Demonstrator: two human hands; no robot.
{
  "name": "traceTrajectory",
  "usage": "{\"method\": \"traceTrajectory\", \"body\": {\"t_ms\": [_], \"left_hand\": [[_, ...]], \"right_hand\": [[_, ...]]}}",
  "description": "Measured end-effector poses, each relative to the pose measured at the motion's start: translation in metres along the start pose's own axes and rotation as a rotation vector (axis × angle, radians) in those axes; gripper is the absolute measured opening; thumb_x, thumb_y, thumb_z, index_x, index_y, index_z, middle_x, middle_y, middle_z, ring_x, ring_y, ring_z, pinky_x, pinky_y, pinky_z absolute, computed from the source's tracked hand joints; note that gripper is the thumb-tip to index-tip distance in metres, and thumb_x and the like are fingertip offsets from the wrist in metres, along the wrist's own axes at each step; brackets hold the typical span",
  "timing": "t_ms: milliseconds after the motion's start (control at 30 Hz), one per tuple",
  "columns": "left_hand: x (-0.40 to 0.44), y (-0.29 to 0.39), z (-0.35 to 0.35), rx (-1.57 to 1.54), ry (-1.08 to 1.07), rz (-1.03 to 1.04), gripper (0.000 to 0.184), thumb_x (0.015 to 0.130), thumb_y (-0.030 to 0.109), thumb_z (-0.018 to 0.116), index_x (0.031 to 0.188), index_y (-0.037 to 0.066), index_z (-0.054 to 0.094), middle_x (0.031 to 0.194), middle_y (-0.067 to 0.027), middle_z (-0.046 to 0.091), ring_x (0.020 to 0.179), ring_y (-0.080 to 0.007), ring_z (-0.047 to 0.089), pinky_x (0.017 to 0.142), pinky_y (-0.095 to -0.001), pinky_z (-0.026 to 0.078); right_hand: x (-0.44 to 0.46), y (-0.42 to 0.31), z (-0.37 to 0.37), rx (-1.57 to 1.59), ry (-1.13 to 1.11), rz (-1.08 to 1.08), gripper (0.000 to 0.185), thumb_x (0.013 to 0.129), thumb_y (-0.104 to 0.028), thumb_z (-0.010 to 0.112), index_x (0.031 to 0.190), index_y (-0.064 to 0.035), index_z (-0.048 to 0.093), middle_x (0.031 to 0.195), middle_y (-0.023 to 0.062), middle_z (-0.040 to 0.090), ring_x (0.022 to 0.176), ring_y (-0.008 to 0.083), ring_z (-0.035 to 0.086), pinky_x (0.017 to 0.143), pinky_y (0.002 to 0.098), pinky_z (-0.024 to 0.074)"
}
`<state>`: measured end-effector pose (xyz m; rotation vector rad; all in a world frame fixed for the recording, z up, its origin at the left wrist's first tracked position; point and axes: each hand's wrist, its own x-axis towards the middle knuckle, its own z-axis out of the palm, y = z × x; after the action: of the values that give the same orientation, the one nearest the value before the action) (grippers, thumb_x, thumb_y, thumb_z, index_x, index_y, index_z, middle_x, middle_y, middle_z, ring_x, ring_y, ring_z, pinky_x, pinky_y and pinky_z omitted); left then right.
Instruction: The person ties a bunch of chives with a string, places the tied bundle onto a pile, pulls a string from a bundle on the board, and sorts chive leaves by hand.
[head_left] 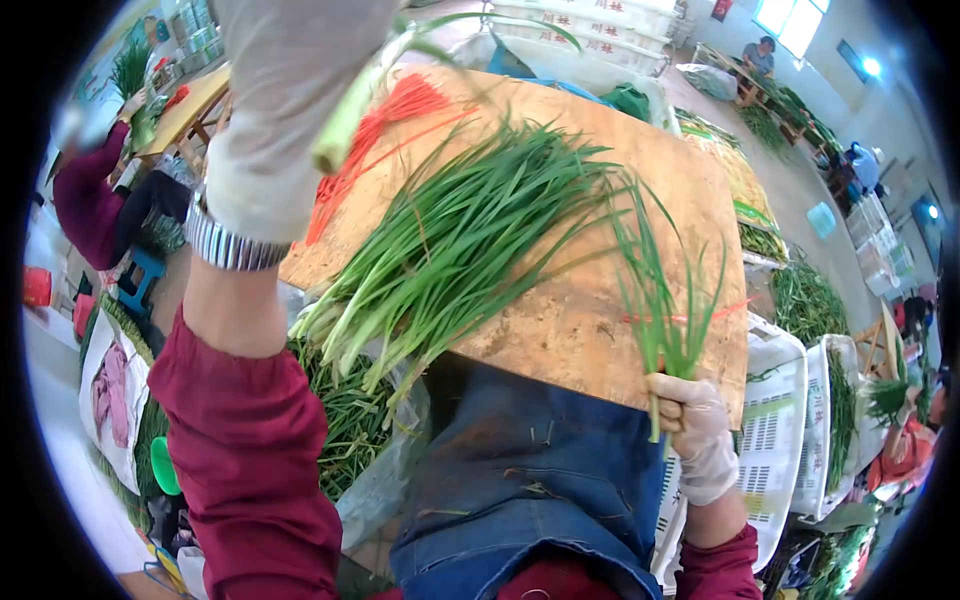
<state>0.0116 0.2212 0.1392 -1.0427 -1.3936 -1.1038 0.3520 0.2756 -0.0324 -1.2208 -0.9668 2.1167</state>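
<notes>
My left hand (290, 90), in a whitish glove, is raised close to the camera and cut off by the top edge. Beside it hangs a thick green chive stalk (347, 120), apparently in its grip; the fingers are out of view. My right hand (695, 430), also gloved, is closed around the lower ends of a small bunch of garlic chives (660, 320), leaves pointing away from me. A large heap of garlic chives (470, 235) lies across the wooden board (560, 355). Red ties (345, 175) lie at the board's far left, partly behind my left hand.
White plastic crates (770, 400) stand to the right, near more greens (805, 300). Below the board at left is a bag of loose greens (345, 420). Stacked white crates (590, 35) rise behind. A person in a maroon top (90, 195) sits at left.
</notes>
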Motion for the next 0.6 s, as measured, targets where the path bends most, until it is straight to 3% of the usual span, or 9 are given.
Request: {"method": "traceTrajectory", "body": {"t_ms": [67, 133, 167, 233, 300, 367, 467, 600], "left_hand": [[-0.018, 0.004, -0.005, -0.010, -0.152, -0.172, 0.011, 0.082, 0.009, 0.059, 0.090, 0.003, 0.064, 0.079, -0.0172, 0.063, 0.071, -0.0298, 0.062, 0.065, -0.0327, 0.046], [-0.062, 0.007, -0.006, -0.096, -0.300, 0.006, 0.010, 0.081, 0.007, 0.060, 0.089, 0.002, 0.063, 0.076, -0.0174, 0.062, 0.070, -0.0288, 0.062, 0.064, -0.0331, 0.046], [-0.084, 0.013, -0.013, -0.119, -0.487, -0.033, 0.005, 0.080, 0.005, 0.057, 0.083, 0.002, 0.054, 0.073, -0.0163, 0.057, 0.069, -0.0328, 0.059, 0.059, -0.0390, 0.046], [-0.121, 0.022, -0.031, -0.330, -0.694, -0.144, 0.005, 0.079, 0.004, 0.058, 0.080, 0.002, 0.054, 0.073, -0.0170, 0.057, 0.070, -0.0344, 0.057, 0.062, -0.0415, 0.044], [-0.151, 0.025, -0.047, -0.441, -0.785, -0.256, 0.005, 0.078, 0.001, 0.060, 0.082, -0.001, 0.059, 0.066, -0.0094, 0.057, 0.058, -0.0185, 0.054, 0.055, -0.0290, 0.043], [-0.162, 0.026, -0.060, -0.593, -1.040, -0.725, 0.004, 0.079, 0.001, 0.060, 0.082, -0.001, 0.059, 0.064, -0.0030, 0.054, 0.053, -0.0098, 0.050, 0.048, -0.0234, 0.039], [-0.150, 0.030, -0.071, -0.614, -1.111, -1.095, 0.004, 0.080, 0.002, 0.060, 0.083, 0.000, 0.059, 0.064, 0.0002, 0.053, 0.049, -0.0047, 0.046, 0.045, -0.0193, 0.036], [-0.156, 0.028, -0.080, -0.671, -1.110, -1.065, 0.004, 0.080, 0.003, 0.060, 0.083, 0.000, 0.059, 0.064, 0.0006, 0.053, 0.050, -0.0048, 0.045, 0.046, -0.0195, 0.036]], "right_hand": [[0.000, 0.006, 0.011, 0.020, -0.025, 0.026, 0.016, 0.077, 0.003, 0.061, 0.091, -0.0006, 0.054, 0.066, 0.0046, 0.054, 0.041, 0.0056, 0.039, 0.034, 0.0194, 0.0260], [0.002, 0.013, 0.018, 0.103, -0.090, 0.064, 0.014, 0.079, 0.001, 0.060, 0.092, -0.0004, 0.054, 0.070, 0.0069, 0.056, 0.042, 0.0063, 0.040, 0.035, 0.0191, 0.0276], [0.002, 0.014, 0.021, 0.108, -0.110, 0.073, 0.013, 0.080, -0.001, 0.059, 0.092, 0.0003, 0.054, 0.069, 0.0067, 0.055, 0.043, 0.0065, 0.040, 0.036, 0.0193, 0.0277], [0.002, 0.016, 0.029, 0.116, -0.151, 0.092, 0.011, 0.081, -0.003, 0.059, 0.091, 0.0017, 0.054, 0.066, 0.0062, 0.054, 0.043, 0.0068, 0.040, 0.037, 0.0197, 0.0278], [0.004, 0.020, 0.038, 0.133, -0.149, 0.120, 0.010, 0.082, -0.004, 0.059, 0.089, 0.0028, 0.055, 0.063, 0.0053, 0.053, 0.043, 0.0071, 0.039, 0.038, 0.0202, 0.0276], [0.006, 0.023, 0.047, 0.150, -0.111, 0.158, 0.009, 0.081, -0.003, 0.059, 0.086, 0.0038, 0.056, 0.059, 0.0039, 0.050, 0.042, 0.0072, 0.038, 0.038, 0.0208, 0.0269], [0.017, 0.033, 0.047, 0.097, -0.168, 0.175, 0.009, 0.080, -0.005, 0.062, 0.083, 0.0026, 0.059, 0.054, 0.0019, 0.047, 0.040, 0.0072, 0.036, 0.039, 0.0210, 0.0265], [0.014, 0.024, 0.068, 0.027, -0.154, 0.137, 0.013, 0.079, -0.011, 0.064, 0.082, 0.0003, 0.060, 0.052, 0.0002, 0.046, 0.040, 0.0070, 0.037, 0.040, 0.0220, 0.0278]]}}
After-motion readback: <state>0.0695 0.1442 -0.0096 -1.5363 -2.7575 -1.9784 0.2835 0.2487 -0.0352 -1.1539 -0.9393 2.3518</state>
